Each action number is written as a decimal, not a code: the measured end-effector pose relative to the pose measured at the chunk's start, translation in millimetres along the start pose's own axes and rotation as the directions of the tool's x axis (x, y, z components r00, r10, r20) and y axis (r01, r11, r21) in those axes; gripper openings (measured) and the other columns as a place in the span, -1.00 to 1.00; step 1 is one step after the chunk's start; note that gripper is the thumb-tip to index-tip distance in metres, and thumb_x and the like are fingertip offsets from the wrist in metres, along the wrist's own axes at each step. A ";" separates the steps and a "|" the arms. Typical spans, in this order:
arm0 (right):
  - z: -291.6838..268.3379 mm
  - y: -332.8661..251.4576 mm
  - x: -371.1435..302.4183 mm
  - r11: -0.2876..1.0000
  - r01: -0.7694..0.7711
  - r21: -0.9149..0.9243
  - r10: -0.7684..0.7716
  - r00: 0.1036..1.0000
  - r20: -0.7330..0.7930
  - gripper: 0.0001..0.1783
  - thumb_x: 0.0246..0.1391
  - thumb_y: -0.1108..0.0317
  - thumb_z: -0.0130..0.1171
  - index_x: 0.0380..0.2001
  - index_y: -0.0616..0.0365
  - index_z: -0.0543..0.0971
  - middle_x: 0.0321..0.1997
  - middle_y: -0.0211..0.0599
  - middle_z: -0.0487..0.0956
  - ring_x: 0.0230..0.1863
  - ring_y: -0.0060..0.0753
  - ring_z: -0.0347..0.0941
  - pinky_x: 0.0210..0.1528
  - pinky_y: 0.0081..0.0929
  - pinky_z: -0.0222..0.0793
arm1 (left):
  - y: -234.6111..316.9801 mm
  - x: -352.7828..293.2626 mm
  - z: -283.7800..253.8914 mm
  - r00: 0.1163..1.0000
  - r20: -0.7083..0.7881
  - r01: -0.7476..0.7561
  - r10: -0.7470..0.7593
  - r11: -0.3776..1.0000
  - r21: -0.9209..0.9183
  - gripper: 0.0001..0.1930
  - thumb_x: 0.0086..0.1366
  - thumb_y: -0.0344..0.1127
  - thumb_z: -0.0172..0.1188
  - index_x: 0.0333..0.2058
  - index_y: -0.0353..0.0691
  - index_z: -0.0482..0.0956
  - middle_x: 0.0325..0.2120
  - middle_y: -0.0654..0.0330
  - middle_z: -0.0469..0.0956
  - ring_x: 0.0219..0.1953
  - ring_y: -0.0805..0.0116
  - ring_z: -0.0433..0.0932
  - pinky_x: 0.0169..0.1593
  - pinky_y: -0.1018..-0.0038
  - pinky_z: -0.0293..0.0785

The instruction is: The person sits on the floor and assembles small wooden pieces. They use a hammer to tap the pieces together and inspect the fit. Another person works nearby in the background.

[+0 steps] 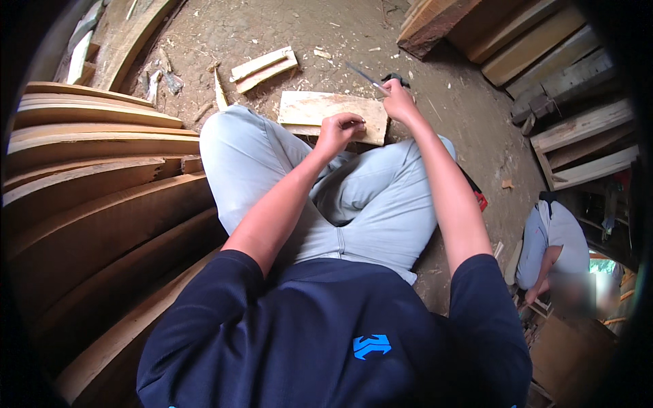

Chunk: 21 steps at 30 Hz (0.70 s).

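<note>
My right hand (pixel 400 102) is closed round a long thin grey tool (pixel 367 77), whose narrow blade-like part points up and to the left. Whether it is a knife or a file I cannot tell. Just under both hands lies a pale wooden board (pixel 326 103), flat on the ground in front of my crossed legs. Over the board's near edge my left hand (pixel 338 132) is curled, thumb and fingers drawn together; anything between them is too small to make out. A black object (pixel 396 79) shows right behind the right hand.
A grooved wood block (pixel 264 69) and a pointed sliver (pixel 220 92) lie beyond my knee. Curved planks (pixel 102 143) are stacked close at my left. Timber (pixel 537 47) stands at the far right. Another person (pixel 554 241) bends down at the right. Chips litter the dirt floor.
</note>
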State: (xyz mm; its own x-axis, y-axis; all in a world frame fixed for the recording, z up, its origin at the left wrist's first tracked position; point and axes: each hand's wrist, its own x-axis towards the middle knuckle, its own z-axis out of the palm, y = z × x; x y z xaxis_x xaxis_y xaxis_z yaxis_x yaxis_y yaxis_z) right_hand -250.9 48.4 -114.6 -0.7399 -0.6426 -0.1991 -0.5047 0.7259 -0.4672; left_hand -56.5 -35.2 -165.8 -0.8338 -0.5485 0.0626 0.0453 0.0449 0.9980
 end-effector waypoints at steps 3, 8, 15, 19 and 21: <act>13.0 -9.1 34.1 0.985 0.150 -0.080 -0.140 0.982 0.126 -0.58 0.01 0.51 0.07 0.00 0.05 0.45 -0.03 0.09 0.56 0.08 0.11 0.48 0.10 -0.12 0.36 | -6.7 -0.3 -1.0 1.000 -0.015 0.011 -0.011 1.000 0.010 -0.88 0.15 -0.51 0.34 -0.30 -0.31 0.69 -0.36 0.14 0.71 -0.32 0.44 0.66 -0.20 0.50 0.58; 48.0 62.6 71.3 0.992 0.106 0.063 -0.090 0.973 -0.214 -0.68 -0.03 0.42 0.17 -0.13 0.12 0.60 -0.12 0.00 0.61 0.03 0.03 0.52 0.10 -0.21 0.41 | 1.4 -0.7 3.5 0.999 -0.008 -0.051 0.051 0.998 0.044 -0.86 0.14 -0.51 0.34 -0.29 -0.29 0.69 -0.36 0.13 0.69 -0.32 0.38 0.67 -0.20 0.48 0.58; 65.3 98.1 57.5 0.823 -0.565 0.066 0.539 0.812 0.226 -0.59 -0.09 0.14 0.40 -0.35 0.34 0.69 -0.33 0.04 0.68 -0.48 -0.06 0.64 -0.43 -0.21 0.57 | 8.1 -2.5 -5.7 0.988 -0.014 0.153 -0.153 0.988 0.007 -0.89 0.16 -0.53 0.33 -0.30 -0.31 0.68 -0.38 0.15 0.69 -0.34 0.46 0.65 -0.24 0.53 0.57; 73.2 105.7 59.4 0.830 -0.558 0.007 0.544 0.812 0.212 -0.50 -0.18 0.12 0.47 -0.27 0.34 0.67 -0.33 -0.04 0.69 -0.53 -0.22 0.64 -0.46 -0.30 0.58 | 10.9 0.2 1.7 0.990 0.000 0.142 -0.142 0.990 0.010 -0.90 0.20 -0.52 0.31 -0.28 -0.33 0.67 -0.42 0.19 0.67 -0.41 0.53 0.62 -0.41 0.56 0.54; 74.9 109.0 62.5 0.815 -0.580 0.014 0.563 0.796 0.222 -0.47 -0.19 0.12 0.47 -0.23 0.34 0.66 -0.33 -0.06 0.69 -0.54 -0.24 0.64 -0.46 -0.33 0.59 | 5.2 1.1 2.8 0.995 0.002 0.103 -0.103 0.995 0.021 -0.90 0.22 -0.51 0.30 -0.27 -0.32 0.67 -0.45 0.21 0.66 -0.47 0.58 0.58 -0.51 0.61 0.48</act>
State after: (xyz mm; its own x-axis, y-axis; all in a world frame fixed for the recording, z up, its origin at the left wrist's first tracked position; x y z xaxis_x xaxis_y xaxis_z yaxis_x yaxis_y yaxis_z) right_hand -318.9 69.0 -242.4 -0.7743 -0.1579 -0.6128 0.0240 0.9604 -0.2777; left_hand -58.7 -33.3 -160.6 -0.8354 -0.5482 -0.0402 -0.0520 0.0059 0.9986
